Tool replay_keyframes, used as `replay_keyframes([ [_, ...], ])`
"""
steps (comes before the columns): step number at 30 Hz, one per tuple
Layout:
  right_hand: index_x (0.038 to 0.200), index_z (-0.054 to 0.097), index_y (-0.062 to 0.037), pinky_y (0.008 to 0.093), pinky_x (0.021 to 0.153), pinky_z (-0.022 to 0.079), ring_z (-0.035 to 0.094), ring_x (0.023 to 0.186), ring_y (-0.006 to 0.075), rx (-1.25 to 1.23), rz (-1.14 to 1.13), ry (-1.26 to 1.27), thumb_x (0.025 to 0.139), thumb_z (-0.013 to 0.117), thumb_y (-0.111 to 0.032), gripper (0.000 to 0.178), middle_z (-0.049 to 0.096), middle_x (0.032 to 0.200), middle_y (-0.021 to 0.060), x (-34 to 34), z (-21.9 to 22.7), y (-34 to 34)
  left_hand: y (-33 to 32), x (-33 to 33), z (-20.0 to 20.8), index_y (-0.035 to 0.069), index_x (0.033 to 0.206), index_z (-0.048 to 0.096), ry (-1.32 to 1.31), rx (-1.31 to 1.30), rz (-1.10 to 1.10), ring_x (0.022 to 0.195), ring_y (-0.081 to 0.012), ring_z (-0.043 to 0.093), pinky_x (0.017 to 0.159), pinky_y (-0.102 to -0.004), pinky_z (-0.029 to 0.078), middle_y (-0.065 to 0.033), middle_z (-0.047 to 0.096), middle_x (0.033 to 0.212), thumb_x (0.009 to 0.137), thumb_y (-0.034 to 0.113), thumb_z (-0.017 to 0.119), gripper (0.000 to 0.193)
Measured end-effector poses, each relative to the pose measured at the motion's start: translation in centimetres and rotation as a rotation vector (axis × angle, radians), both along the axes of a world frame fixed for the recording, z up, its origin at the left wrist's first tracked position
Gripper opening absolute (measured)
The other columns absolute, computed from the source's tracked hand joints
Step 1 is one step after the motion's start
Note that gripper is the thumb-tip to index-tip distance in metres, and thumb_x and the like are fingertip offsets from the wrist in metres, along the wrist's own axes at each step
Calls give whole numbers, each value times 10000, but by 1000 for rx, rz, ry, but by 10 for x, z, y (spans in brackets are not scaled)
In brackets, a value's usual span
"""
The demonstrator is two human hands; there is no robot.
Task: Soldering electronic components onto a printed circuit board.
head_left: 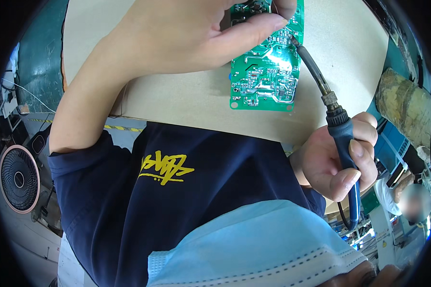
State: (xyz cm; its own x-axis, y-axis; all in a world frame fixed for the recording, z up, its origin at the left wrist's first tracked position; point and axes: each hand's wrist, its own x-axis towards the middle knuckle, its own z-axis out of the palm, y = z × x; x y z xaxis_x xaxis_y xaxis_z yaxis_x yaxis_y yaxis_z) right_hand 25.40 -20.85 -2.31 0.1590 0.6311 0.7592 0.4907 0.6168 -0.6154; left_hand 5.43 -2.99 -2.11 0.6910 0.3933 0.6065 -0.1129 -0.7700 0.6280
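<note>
Green circuit board (266, 71) solder-side up; soldering iron (321, 91) tip touching it.

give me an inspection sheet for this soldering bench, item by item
surface: pale round table, bare where it shows
job's things: green circuit board lying solder side up; soldering iron with its tip at the board's right edge
clutter: nothing seen on the table
grippers: left hand pinches the board's top edge; right hand grips the iron's blue handle
cables: iron's cord drops from the handle below the right hand
surroundings: round fan at left on the floor; yellow-black tape along a floor edge; another person at lower right; a wrapped bundle at right
</note>
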Motion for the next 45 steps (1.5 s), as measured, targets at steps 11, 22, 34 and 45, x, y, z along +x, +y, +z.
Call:
replay_keyframes([
  [11, 1017, 619, 3, 392, 620, 311, 495, 566, 204, -17, 21, 2, 953, 461, -306, 353, 517, 587, 83, 3, 0, -2, -2, 2, 2, 39, 849, 645, -37, 22, -16, 639, -224, 486, 537, -337, 366, -80, 496, 733, 713, -23, 713, 165],
  [22, 1008, 608, 0, 392, 635, 312, 497, 581, 199, -33, 20, 3, 952, 487, -314, 340, 477, 591, 42, 2, 0, -3, 0, 0, 11, 40, 855, 644, 186, 222, 1, 645, -234, 463, 550, -347, 357, -81, 462, 735, 718, -26, 709, 165],
  [34, 1002, 635, 4, 389, 615, 297, 482, 564, 206, -30, 11, 7, 946, 454, -299, 358, 555, 590, 118, 4, 1, -1, 1, 1, -2, 42, 869, 658, 30, 216, 9, 638, -206, 464, 539, -324, 356, -69, 456, 751, 704, -25, 727, 191],
  [45, 1015, 633, 4, 395, 629, 291, 491, 579, 212, -34, 20, -13, 944, 460, -295, 353, 564, 600, 123, 6, 2, -3, 1, 1, -2, 41, 868, 664, 33, 216, 6, 636, -202, 465, 539, -326, 354, -70, 457, 755, 701, -22, 731, 191],
])
